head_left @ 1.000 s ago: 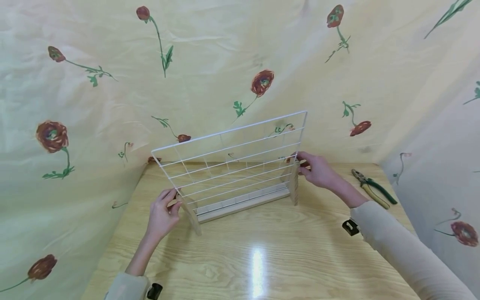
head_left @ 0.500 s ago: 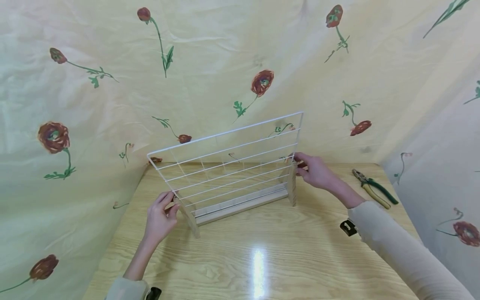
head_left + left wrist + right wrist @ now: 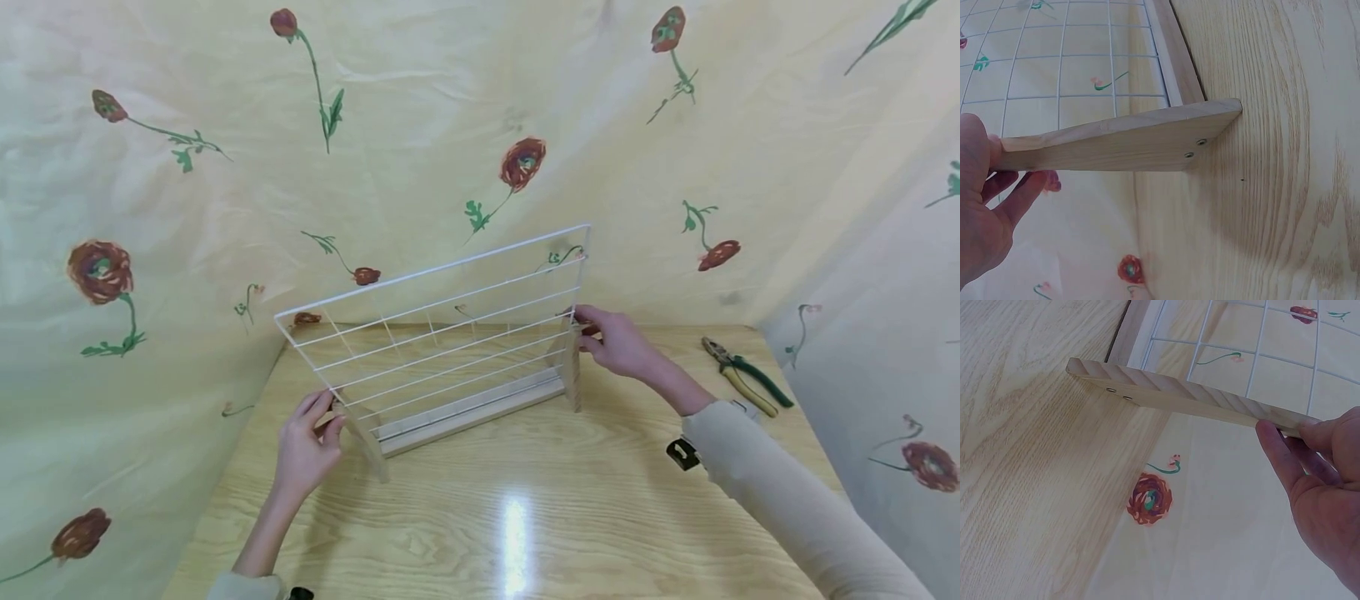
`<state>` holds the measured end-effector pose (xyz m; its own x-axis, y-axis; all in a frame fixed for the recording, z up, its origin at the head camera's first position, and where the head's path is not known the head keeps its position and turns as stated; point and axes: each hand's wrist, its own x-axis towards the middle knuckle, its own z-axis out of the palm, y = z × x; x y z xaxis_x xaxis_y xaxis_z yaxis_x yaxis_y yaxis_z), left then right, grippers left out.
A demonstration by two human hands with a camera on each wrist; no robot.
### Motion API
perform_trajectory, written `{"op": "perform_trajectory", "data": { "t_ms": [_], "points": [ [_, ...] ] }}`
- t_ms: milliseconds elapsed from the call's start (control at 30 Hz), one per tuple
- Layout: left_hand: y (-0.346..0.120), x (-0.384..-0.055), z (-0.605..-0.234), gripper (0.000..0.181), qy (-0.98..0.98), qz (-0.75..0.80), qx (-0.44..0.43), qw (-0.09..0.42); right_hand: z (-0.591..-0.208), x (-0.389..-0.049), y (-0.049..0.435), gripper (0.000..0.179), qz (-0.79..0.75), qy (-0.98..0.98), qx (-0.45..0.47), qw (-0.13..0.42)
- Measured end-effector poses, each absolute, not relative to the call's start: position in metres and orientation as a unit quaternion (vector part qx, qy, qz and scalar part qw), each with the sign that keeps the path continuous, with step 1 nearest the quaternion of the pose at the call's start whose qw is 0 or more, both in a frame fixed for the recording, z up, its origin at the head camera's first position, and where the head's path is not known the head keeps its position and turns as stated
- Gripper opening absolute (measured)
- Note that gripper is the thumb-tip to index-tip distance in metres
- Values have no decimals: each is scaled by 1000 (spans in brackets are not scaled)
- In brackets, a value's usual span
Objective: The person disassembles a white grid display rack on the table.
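A wire-grid rack [image 3: 442, 321] with a white mesh back and wooden side panels stands on the table, slanted in the head view. My left hand [image 3: 306, 446] pinches the upper end of the left side panel [image 3: 1122, 140], where the mesh meets it. At the other end my right hand [image 3: 618, 340] grips the top of the right side panel [image 3: 1172, 390] between thumb and fingers. A wooden bar [image 3: 472, 417] joins the two panels low down. Two screw heads [image 3: 1195, 149] show on the left panel's outer face, and two more on the right one.
Pliers [image 3: 746, 377] with green and yellow handles lie on the table [image 3: 600, 517] to the right, beyond the right forearm. Flower-printed cloth [image 3: 420, 108] hangs behind and along both sides of the table.
The rack has shifted left and slightly toward me, its left end a bit nearer. Both hands have moved along with it, keeping their hold. The pliers stay in place.
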<state>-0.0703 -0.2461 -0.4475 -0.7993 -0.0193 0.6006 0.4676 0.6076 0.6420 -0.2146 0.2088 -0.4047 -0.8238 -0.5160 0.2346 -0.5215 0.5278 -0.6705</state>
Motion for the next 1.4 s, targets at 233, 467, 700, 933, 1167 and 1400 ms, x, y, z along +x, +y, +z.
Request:
{"op": "perform_trajectory", "data": {
  "t_ms": [233, 467, 700, 933, 1167, 1400],
  "points": [
    [-249, -67, -447, 46, -857, -413, -125, 283, -407, -216, 205, 39, 382, -874, 300, 4],
    [-252, -65, -446, 46, -861, -398, -124, 293, -407, -218, 201, 38, 383, -871, 308, 9],
    [-255, -62, -446, 47, -860, -391, -127, 303, -407, -219, 197, 38, 383, -871, 308, 4],
    [-260, -58, -449, 46, -864, -383, -120, 305, -405, -218, 190, 38, 382, -871, 309, 3],
    [-262, -53, -447, 46, -863, -382, -119, 309, -405, -218, 187, 39, 382, -869, 315, -2],
    [-265, -50, -447, 44, -866, -374, -112, 311, -407, -221, 183, 38, 385, -866, 319, -5]
  ]
}}
